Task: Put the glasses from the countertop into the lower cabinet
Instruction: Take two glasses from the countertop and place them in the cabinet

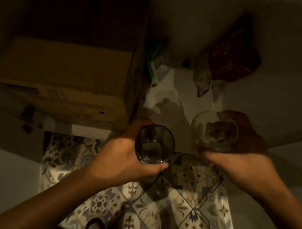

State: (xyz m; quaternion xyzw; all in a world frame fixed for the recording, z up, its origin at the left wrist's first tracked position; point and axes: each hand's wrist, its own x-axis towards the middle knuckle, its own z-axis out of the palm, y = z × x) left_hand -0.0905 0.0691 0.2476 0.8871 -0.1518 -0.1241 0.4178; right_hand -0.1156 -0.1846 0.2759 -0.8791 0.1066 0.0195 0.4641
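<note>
I look down into a dim open lower cabinet [171,97] with a pale shelf floor. My left hand [123,162] grips a clear drinking glass [153,145] upright at the cabinet's front edge. My right hand [244,151] holds a second clear glass [213,131], tilted a little, just inside the cabinet on the right. Both glasses are empty and seen from above, and I cannot tell whether either rests on the shelf.
A cardboard box [61,78] fills the cabinet's left side. A green and white packet [159,63] leans beside it. A dark red bag [235,52] and crumpled clear plastic [202,81] lie at the back right. Patterned floor tiles [149,211] and my feet show below.
</note>
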